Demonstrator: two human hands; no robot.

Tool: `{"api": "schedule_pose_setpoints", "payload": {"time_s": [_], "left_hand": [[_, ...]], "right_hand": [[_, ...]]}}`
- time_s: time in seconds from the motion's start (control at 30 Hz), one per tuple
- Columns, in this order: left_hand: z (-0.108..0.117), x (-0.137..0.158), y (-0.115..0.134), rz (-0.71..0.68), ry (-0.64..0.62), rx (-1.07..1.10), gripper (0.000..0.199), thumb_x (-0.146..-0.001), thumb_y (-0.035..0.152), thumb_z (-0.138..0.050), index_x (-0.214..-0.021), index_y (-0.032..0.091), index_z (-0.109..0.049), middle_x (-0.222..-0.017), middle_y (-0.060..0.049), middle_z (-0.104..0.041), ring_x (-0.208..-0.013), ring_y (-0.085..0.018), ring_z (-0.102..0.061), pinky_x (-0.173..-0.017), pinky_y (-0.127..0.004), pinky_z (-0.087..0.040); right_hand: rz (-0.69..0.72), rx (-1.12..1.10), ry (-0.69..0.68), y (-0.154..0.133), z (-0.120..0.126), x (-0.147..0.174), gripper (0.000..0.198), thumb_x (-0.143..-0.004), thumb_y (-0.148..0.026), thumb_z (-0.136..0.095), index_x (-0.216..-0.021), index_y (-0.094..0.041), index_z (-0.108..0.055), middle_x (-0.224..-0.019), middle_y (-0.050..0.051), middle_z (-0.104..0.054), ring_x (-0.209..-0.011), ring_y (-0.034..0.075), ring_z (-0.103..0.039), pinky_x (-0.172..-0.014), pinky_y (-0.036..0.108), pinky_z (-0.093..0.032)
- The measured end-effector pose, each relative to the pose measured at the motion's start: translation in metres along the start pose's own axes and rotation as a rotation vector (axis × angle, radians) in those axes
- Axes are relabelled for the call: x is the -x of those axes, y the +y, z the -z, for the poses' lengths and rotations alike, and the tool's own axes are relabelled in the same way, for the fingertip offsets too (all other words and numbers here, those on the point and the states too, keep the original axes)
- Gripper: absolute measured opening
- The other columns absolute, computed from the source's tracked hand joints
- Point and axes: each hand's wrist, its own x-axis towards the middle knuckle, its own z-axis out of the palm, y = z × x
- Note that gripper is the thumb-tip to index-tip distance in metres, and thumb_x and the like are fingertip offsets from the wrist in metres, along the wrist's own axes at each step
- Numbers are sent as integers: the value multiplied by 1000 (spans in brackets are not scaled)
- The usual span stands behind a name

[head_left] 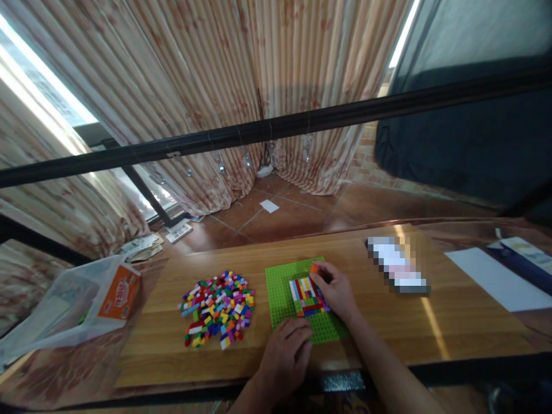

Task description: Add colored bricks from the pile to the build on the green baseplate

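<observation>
A green studded baseplate [279, 287] lies on the wooden table. A low patch of coloured toy bricks [308, 297] is built on its middle, in red, white, yellow, blue, green and purple. My right hand [338, 289] reaches over the plate's right side, pinching an orange brick [314, 268] at the patch's far edge. Whether that brick touches the others I cannot tell. My left hand [287, 351] lies over the plate's near left corner with its fingers curled together. What is inside those fingers, if anything, is hidden.
Loose coloured bricks [222, 307] form a pile left of the baseplate. A clear plastic bin [73, 310] with an orange label stands at the far left. A blurred-out flat object [397, 264] lies right, near white paper [495, 276]. A dark bar [241, 135] crosses beyond the table [164, 356].
</observation>
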Motion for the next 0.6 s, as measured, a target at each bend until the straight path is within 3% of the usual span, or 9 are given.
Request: {"api": "schedule_pose_setpoints", "payload": {"time_s": [0.2,0.4,0.6], "left_hand": [[12,4,-9,221,80,-14,24,-86,16,-55,-108,18,-64,-109,-10,-66,-103,-20,-63,-92,-37,-55],[4,-3,-15,319,36,-73,54,-78,20,-64,-130,17,-50,-130,-15,-57,-120,-28,-55,-99,-46,-52],[-1,-11,-26,276,30,-91,51,-85,24,-57,-134,18,-47,-133,-13,-56,-123,-27,-54,-101,-46,-51]], "right_hand": [[9,-13,-31,2,4,-2,38,-79,-47,-65,-102,-18,-68,-85,5,-67,-74,18,-60,-71,32,-51],[186,116,-356,-16,13,-2,26,-83,-36,-63,-106,-26,-71,-113,7,-63,-106,22,-59,-97,41,-45],[215,215,-569,-28,15,-7,30,-85,-28,-59,-112,-28,-70,-121,8,-61,-117,25,-54,-105,46,-40]]}}
